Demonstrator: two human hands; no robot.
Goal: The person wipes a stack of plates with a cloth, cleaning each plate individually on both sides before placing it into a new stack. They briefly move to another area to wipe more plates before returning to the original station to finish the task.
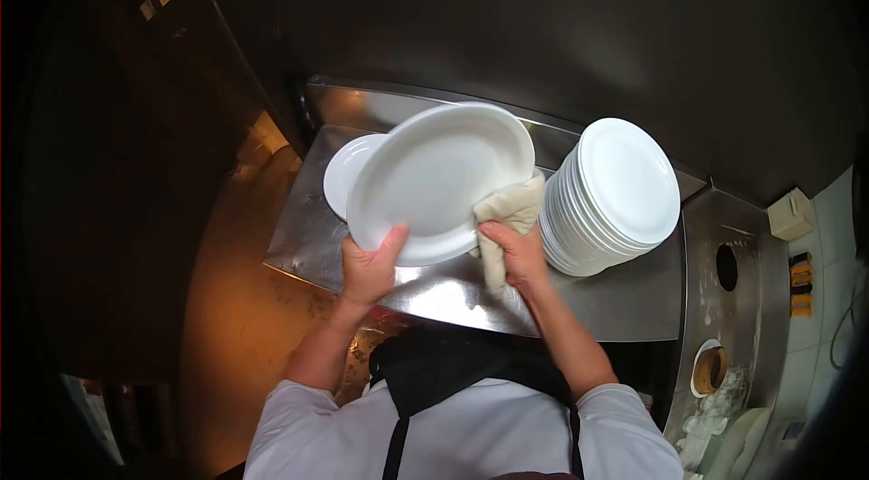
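Observation:
A white oval plate [434, 172] is held up, tilted, over the steel counter. My left hand [369, 267] grips its lower left rim, thumb on the upper face and fingers hidden beneath. At the lower right rim, my right hand [516, 254] is closed on a cream cloth [509, 207] that is folded over the plate's edge. Right of that hand stands a tall stack of white oval plates [629, 181]. Another white plate [348, 171] lies on the counter at the left, partly covered by the held one.
The steel counter [615, 299] has a raised back edge against a dark wall [579, 28]. To the right is a steel surface [724, 317] with a dark round hole and a brown round object [711, 370]. A brown floor [235, 326] shows at the left.

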